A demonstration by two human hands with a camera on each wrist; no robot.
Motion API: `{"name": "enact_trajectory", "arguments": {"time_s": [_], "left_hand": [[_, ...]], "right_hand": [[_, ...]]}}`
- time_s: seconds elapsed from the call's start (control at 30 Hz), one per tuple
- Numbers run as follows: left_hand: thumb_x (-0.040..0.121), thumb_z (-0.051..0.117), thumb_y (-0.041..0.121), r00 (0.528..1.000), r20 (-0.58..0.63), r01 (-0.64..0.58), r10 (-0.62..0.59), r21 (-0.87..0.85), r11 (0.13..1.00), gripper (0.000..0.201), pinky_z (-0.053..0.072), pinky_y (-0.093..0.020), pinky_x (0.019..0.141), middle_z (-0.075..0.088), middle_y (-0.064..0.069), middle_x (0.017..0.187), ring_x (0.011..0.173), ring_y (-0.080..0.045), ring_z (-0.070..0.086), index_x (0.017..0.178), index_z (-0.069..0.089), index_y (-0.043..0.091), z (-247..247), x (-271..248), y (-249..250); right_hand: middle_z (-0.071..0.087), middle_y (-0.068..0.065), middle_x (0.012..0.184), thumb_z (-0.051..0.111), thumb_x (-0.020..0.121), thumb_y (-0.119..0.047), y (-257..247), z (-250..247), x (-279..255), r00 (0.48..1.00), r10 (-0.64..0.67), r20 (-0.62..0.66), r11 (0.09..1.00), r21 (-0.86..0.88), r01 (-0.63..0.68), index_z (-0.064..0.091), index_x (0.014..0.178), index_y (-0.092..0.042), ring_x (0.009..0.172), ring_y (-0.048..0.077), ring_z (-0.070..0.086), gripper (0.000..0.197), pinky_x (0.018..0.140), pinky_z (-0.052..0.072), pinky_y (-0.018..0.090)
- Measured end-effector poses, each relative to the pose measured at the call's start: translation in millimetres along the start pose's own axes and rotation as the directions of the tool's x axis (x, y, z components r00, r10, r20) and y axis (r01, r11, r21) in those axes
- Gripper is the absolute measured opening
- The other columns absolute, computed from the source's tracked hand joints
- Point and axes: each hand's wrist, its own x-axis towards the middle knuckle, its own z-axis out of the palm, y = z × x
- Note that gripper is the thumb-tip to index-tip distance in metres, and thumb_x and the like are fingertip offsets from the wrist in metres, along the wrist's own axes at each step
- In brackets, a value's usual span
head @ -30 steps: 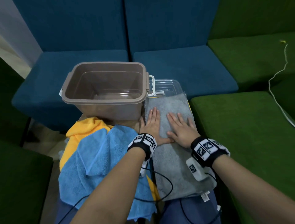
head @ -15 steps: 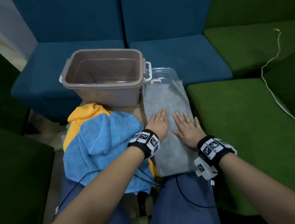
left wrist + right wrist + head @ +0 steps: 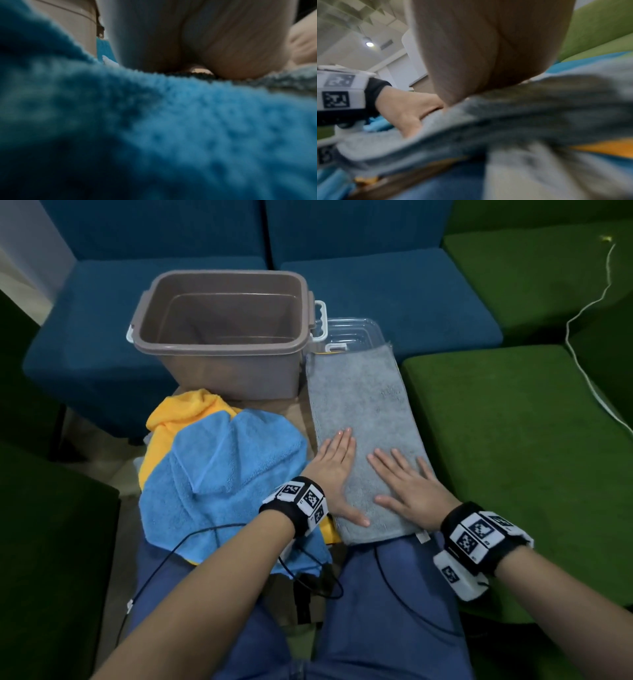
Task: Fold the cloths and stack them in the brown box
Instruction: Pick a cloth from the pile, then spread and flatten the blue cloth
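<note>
Both hands flat, palms down, on the near end of the grey cloth (image 3: 363,419), fingers straight and relaxed, grasping nothing. Left hand (image 3: 334,470) on the cloth's left part, thumb stretched along the near edge; right hand (image 3: 407,491) just beside it, fingers spread, thumb pointing toward the left hand. Hands close together but not touching.

Grey cloth folded into a long strip, running away from the person, far end lying over a clear lid (image 3: 352,332). Small white tag (image 3: 423,537) poking out at the near right corner.

Brown box (image 3: 222,337) upright just left of the strip's far end, nothing seen inside. White latch (image 3: 320,320) on its right side, next to the lid.

Blue cloth (image 3: 219,484) crumpled left of the grey one, lying over a yellow cloth (image 3: 181,412); both unfolded, near the box's front wall.

Marker bands (image 3: 301,501) on both wrists, black cables trailing over blue trousers (image 3: 376,628). Blue seats (image 3: 394,292) behind, green seats (image 3: 513,422) to the right, a white cord (image 3: 582,313) across them.

Left wrist view: blurred blue pile up close, palm (image 3: 197,40) pressed down. Right wrist view: blurred grey pile under the palm (image 3: 488,47).
</note>
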Motion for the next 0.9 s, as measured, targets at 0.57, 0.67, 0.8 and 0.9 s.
{"name": "enact_trajectory", "arguments": {"time_s": [0.57,0.67,0.8,0.9], "left_hand": [[0.066,0.078,0.059,0.998,0.054,0.026,-0.017,-0.155,0.988,0.123,0.007,-0.045,0.121,-0.003,-0.011,0.162,0.149,-0.025,0.001,0.155,0.006,0.015,-22.5,-37.6,4.8],[0.084,0.071,0.039,0.986,-0.105,0.069,-0.129,-0.449,0.891,0.064,0.044,-0.036,0.103,0.056,-0.008,0.135,0.119,-0.02,0.055,0.137,0.049,0.011,-56.3,-52.1,-16.2],[0.087,0.067,0.021,0.849,-0.314,0.171,-0.424,-0.597,0.784,0.018,0.051,-0.036,0.083,0.066,-0.002,0.092,0.085,-0.018,0.063,0.099,0.066,0.008,-77.4,-88.1,-63.2],[0.088,0.064,0.018,0.693,-0.322,0.37,-0.645,-0.608,0.702,0.019,0.049,-0.034,0.082,0.066,-0.006,0.097,0.093,-0.024,0.063,0.102,0.064,0.007,-76.9,-116.8,-104.1]], "right_hand": [[0.024,-0.002,0.158,0.04,0.099,-0.043,-9.0,-26.4,-11.9,0.952,0.243,-0.184,0.968,-0.023,-0.251,0.026,0.152,-0.022,0.15,0.021,0.009,0.059,0.119,0.004,0.05],[0.053,0.001,0.134,0.046,0.096,-0.037,-36.6,-56.2,1.3,0.954,0.183,-0.239,0.982,0.004,-0.188,0.052,0.131,-0.021,0.127,0.022,0.047,0.039,0.108,0.032,0.044],[0.068,0.003,0.108,0.052,0.095,-0.029,-82.2,-78.7,28.0,0.963,0.083,-0.256,0.985,0.166,-0.041,0.063,0.114,-0.019,0.101,0.025,0.063,0.024,0.084,0.051,0.037],[0.07,0.003,0.101,0.055,0.093,-0.022,-116.6,-80.9,49.5,0.96,-0.037,-0.278,0.969,0.226,0.103,0.066,0.105,-0.019,0.093,0.023,0.065,0.017,0.078,0.054,0.037]]}}
